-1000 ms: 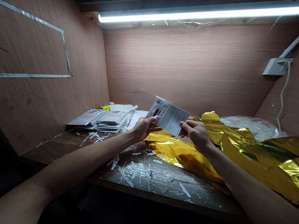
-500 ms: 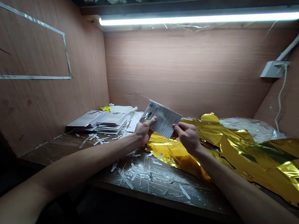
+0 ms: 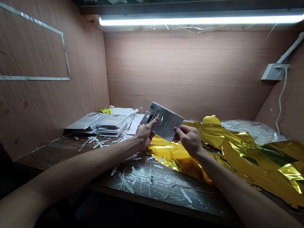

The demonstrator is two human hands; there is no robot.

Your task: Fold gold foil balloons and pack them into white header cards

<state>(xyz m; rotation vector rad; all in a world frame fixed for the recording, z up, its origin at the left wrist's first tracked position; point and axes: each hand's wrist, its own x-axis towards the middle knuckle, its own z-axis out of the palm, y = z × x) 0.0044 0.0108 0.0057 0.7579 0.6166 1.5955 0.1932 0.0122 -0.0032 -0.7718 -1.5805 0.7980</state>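
A flat printed packet (image 3: 164,122) in clear film, with a barcode near its upper left corner, is held tilted above the table. My left hand (image 3: 145,132) is closed on its left end, the thumb lying on the printed face. At the lower right edge, my right hand (image 3: 188,136) pinches it between thumb and fingers. A clear film flap sticks out past the packet's upper left edge. Gold foil (image 3: 174,156) lies under and behind the hands. To the left rest stacks of similar printed packets (image 3: 113,124).
Small white paper strips (image 3: 186,196) are scattered on the scratched table (image 3: 159,182). More gold foil (image 3: 247,156) and a clear plastic bag (image 3: 253,129) lie at right. Wooden panels enclose the sides and back. A tube light (image 3: 203,20) hangs above; a socket box (image 3: 275,71) with a cord is at right.
The packet stays in both hands and has shifted very slightly. The clear film flap at its upper left now shows spread out more. The whole view has moved a little.
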